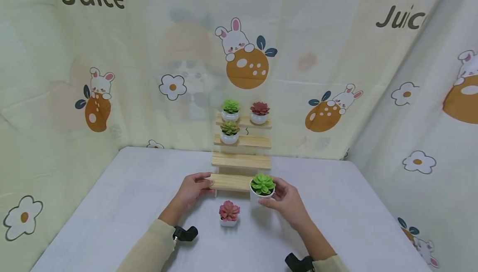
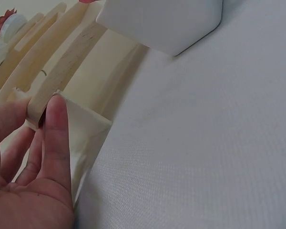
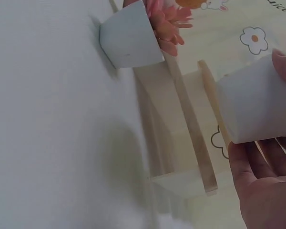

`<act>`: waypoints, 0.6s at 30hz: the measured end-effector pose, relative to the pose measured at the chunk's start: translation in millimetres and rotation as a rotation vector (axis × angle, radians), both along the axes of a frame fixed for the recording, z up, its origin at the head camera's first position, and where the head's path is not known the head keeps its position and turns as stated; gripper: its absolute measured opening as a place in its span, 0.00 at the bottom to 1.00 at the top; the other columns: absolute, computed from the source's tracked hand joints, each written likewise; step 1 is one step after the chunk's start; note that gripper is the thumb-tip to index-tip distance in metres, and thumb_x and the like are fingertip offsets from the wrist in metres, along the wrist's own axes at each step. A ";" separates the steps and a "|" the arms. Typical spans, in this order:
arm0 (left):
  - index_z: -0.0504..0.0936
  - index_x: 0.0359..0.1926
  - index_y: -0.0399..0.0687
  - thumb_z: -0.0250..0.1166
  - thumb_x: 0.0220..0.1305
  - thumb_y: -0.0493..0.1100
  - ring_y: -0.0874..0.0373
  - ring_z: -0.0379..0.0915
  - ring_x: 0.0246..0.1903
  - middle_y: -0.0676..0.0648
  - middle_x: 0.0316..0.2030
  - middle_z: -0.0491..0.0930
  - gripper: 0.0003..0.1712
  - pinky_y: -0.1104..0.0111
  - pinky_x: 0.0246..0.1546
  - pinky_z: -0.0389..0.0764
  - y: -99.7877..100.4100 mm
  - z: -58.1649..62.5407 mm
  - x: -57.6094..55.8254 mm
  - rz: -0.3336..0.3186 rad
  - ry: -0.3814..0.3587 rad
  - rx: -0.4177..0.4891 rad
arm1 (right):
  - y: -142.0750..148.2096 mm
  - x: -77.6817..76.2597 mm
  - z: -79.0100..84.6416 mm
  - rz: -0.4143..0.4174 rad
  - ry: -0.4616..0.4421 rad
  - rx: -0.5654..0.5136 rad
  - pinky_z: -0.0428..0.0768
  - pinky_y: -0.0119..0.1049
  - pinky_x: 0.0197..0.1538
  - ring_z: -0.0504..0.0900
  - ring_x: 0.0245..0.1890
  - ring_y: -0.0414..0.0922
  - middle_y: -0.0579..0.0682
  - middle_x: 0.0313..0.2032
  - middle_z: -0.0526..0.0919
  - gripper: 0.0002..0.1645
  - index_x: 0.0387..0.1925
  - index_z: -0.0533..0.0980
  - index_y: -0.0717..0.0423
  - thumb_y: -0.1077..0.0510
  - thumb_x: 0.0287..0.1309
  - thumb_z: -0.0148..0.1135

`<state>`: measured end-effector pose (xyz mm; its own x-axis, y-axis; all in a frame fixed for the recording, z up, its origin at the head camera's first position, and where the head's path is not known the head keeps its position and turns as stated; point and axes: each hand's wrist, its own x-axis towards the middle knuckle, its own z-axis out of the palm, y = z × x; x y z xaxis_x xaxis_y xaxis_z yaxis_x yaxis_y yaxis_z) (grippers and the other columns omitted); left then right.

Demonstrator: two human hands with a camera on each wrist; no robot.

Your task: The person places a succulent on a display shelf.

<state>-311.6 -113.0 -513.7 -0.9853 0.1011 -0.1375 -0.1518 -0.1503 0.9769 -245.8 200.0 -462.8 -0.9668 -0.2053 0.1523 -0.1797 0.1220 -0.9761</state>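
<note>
With my right hand (image 1: 288, 202) I hold a bright green potted succulent (image 1: 262, 185) by its round white pot (image 3: 257, 102), off the table in front of the right end of the lowest step. My left hand (image 1: 192, 191) pinches the left end of that step on a wooden tiered plant stand (image 1: 229, 182), thumb on one side and fingers on the other in the left wrist view. On the table in front of the stand sits a pink succulent (image 1: 229, 210) in an angular white pot (image 3: 131, 40), touched by neither hand.
On the top step stand a green succulent (image 1: 230, 108) and a dark red succulent (image 1: 259, 110). An olive-green succulent (image 1: 229, 130) occupies the left of the step below. A printed curtain (image 1: 142, 56) rises behind the white table (image 1: 130, 197).
</note>
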 end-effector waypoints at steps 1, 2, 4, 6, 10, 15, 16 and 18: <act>0.78 0.62 0.31 0.64 0.68 0.30 0.55 0.84 0.39 0.36 0.47 0.84 0.22 0.63 0.44 0.91 0.2 -0.1 0.0 0.000 0.001 -0.001 | -0.1 -1.4 1.3 -0.008 -0.003 0.000 0.83 0.27 0.58 0.82 0.56 0.35 0.63 0.64 0.78 0.46 0.67 0.70 0.63 0.66 0.46 0.81; 0.78 0.62 0.31 0.64 0.68 0.30 0.55 0.84 0.39 0.36 0.46 0.85 0.22 0.63 0.44 0.91 0.5 -0.2 -0.2 -0.002 0.000 -0.001 | -0.3 -2.8 2.6 -0.015 -0.007 0.002 0.83 0.27 0.58 0.82 0.56 0.35 0.63 0.64 0.78 0.46 0.67 0.70 0.63 0.66 0.46 0.81; 0.78 0.62 0.32 0.64 0.68 0.30 0.55 0.84 0.39 0.36 0.46 0.85 0.22 0.64 0.44 0.91 0.8 -0.5 -0.6 -0.002 -0.005 0.000 | -1.4 -5.6 5.3 -0.024 -0.007 0.001 0.83 0.27 0.58 0.82 0.56 0.35 0.63 0.63 0.78 0.45 0.67 0.70 0.63 0.66 0.47 0.81; 0.78 0.63 0.32 0.65 0.68 0.30 0.55 0.85 0.39 0.36 0.47 0.85 0.22 0.64 0.44 0.91 0.7 -1.3 -0.7 -0.004 -0.006 -0.004 | -2.8 -8.7 7.6 -0.029 -0.004 -0.008 0.83 0.27 0.58 0.83 0.55 0.35 0.64 0.63 0.78 0.45 0.67 0.70 0.64 0.67 0.47 0.80; 0.78 0.63 0.33 0.65 0.69 0.31 0.55 0.85 0.39 0.36 0.48 0.84 0.23 0.65 0.43 0.91 0.4 -1.3 -1.1 -0.003 -0.016 -0.004 | -6.1 -14.8 13.5 -0.040 0.017 -0.020 0.83 0.26 0.58 0.82 0.55 0.34 0.64 0.63 0.78 0.44 0.67 0.70 0.64 0.67 0.48 0.79; 0.79 0.63 0.35 0.65 0.69 0.31 0.55 0.85 0.40 0.36 0.49 0.84 0.22 0.64 0.43 0.91 0.2 -0.8 -0.5 0.004 -0.024 -0.007 | -9.4 -24.1 20.6 -0.059 0.022 -0.036 0.82 0.26 0.59 0.82 0.56 0.35 0.63 0.64 0.78 0.44 0.68 0.70 0.63 0.67 0.50 0.78; 0.79 0.63 0.35 0.65 0.69 0.32 0.55 0.85 0.40 0.36 0.49 0.84 0.22 0.64 0.43 0.91 0.2 -1.0 -0.3 0.003 -0.023 -0.009 | -10.0 -25.5 22.0 -0.059 0.019 -0.045 0.82 0.26 0.59 0.82 0.56 0.35 0.63 0.64 0.77 0.43 0.68 0.69 0.63 0.68 0.50 0.78; 0.79 0.63 0.35 0.65 0.69 0.32 0.54 0.85 0.40 0.36 0.48 0.84 0.22 0.64 0.44 0.91 0.4 -1.2 0.0 0.003 -0.025 -0.013 | -10.8 -27.9 24.8 -0.066 0.019 -0.047 0.82 0.26 0.59 0.82 0.56 0.36 0.63 0.64 0.77 0.43 0.68 0.69 0.62 0.68 0.50 0.78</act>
